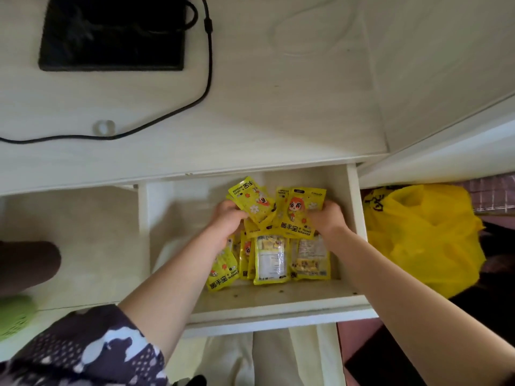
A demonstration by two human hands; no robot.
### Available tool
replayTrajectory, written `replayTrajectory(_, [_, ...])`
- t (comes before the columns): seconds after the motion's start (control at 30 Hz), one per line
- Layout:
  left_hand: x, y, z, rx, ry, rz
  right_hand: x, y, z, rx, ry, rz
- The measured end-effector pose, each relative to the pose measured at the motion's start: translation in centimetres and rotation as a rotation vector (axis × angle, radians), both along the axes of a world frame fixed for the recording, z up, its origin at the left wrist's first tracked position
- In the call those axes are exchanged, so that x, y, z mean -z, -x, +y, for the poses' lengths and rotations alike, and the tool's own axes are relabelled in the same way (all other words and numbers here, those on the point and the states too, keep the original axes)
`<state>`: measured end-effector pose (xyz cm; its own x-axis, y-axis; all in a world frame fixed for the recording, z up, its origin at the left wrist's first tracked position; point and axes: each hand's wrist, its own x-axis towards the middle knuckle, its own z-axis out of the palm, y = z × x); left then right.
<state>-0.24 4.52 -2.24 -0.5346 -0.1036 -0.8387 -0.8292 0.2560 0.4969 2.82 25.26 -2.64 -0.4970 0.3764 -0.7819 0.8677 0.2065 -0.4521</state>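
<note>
Nearest, a patterned sleeve (pixel 83 349) covers the left arm. Just short of the hands, the drawer (pixel 278 305) stands open, and a row of yellow packets (pixel 270 257) lies in it under both wrists (some face up, some showing printed backs). The hands are apart. The left hand (pixel 227 218) curls round a tilted packet (pixel 252 200), and the right hand (pixel 327 217) grips a character packet (pixel 299 211) by its edge. The two packets touch between them. Right of the right hand sits a yellow bag (pixel 423 235). Beyond the hands, the surface (pixel 278 107) carries a black cable (pixel 207 79) and a black pad (pixel 111 34).
</note>
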Motion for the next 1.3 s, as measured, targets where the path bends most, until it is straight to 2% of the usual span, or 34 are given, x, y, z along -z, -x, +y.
replayTrajectory(0.17, [-1.0, -1.1, -1.9, 0.058, 0.118, 0.038, -2.4, -1.2, 0.2, -0.153, -0.100, -0.031])
replayTrajectory(0.33, [-4.0, -3.9, -3.5, 0.121, 0.204, 0.157, -5.7, -2.6, -0.4, -0.285, -0.148, -0.056])
replayTrajectory(0.63, [-10.9, -13.1, -7.8, 0.222, 0.411, 0.371, -12.4, -6.8, -5.5, -0.861, -0.223, 0.177])
replayTrajectory(0.83, [-13.4, -19.6, -12.3, 0.228, 0.527, 0.433, -14.8, -9.6, -12.7, -1.172, -0.221, 0.280])
replayTrajectory(1.07, [-14.3, -26.7, -20.2, 0.049, 0.645, 0.391, -15.3, -12.4, -24.0, -1.481, -0.228, 0.398])
replayTrajectory(1.3, [-15.3, -32.9, -30.9, -0.124, 0.741, 0.324, -15.9, -15.8, -37.2, -1.699, -0.232, 0.413])
